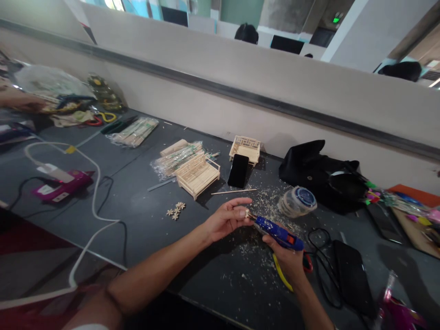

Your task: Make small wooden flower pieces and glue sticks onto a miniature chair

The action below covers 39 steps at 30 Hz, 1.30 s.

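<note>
My left hand point(228, 218) pinches a small pale piece point(247, 213) between thumb and fingers; it is too small to name surely. My right hand point(287, 256) grips a blue hand tool point(278, 233) with a red switch, its narrow metal tip touching or very close to that piece. Beneath my right hand, yellow and red handles point(282, 274) lie on the table, partly hidden. Several small wooden flower shapes point(176, 211) sit left of my left hand. Beyond it stands a miniature bench of wooden sticks point(198, 175), and a second miniature bench point(245, 149) is farther back.
A black phone point(238, 170) leans against the rear bench. Shavings point(264, 206) surround a clear jar with a blue lid point(297, 201). A black bag point(319, 176) lies right. Bagged sticks point(178, 158) and a white cable point(98, 183) are left. Another person's hand point(20, 98) shows far left.
</note>
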Each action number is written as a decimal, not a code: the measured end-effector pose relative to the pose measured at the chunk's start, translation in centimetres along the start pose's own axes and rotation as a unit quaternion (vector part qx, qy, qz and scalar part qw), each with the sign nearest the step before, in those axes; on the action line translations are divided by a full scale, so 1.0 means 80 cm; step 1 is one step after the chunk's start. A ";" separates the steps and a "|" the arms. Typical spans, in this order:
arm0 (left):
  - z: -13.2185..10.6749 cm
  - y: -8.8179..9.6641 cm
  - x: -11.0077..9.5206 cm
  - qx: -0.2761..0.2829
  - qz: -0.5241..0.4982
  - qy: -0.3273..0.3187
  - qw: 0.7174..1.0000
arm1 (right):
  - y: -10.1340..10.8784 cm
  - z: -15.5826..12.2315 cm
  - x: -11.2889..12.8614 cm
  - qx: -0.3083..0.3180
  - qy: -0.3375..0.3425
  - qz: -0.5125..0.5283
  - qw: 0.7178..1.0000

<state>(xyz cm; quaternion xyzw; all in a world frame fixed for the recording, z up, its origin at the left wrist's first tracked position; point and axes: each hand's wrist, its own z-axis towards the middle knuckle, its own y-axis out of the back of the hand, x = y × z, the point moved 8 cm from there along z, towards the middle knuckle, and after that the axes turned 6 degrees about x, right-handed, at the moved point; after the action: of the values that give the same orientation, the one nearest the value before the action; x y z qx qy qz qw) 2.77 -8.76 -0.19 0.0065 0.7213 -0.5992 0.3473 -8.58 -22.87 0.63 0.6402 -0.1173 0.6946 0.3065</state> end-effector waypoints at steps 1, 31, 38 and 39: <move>0.000 0.001 -0.001 -0.005 0.000 -0.004 1.000 | 0.001 0.001 0.003 0.001 -0.001 -0.009 1.000; 0.011 0.016 -0.036 -0.068 0.092 -0.109 0.987 | 0.070 0.050 0.139 -0.088 0.175 -0.600 0.776; 0.011 0.014 -0.030 -0.058 0.111 -0.105 0.987 | -0.047 -0.079 0.096 0.244 0.205 -0.345 0.883; 0.011 0.014 -0.030 -0.059 0.111 -0.105 0.987 | -0.055 -0.087 0.087 0.258 0.200 -0.345 0.880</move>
<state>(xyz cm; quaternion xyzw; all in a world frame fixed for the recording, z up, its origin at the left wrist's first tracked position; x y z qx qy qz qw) 5.51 -8.27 0.04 0.0030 0.7096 -0.5109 0.4852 -11.69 -13.65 5.28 0.5436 0.3584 0.6638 0.3679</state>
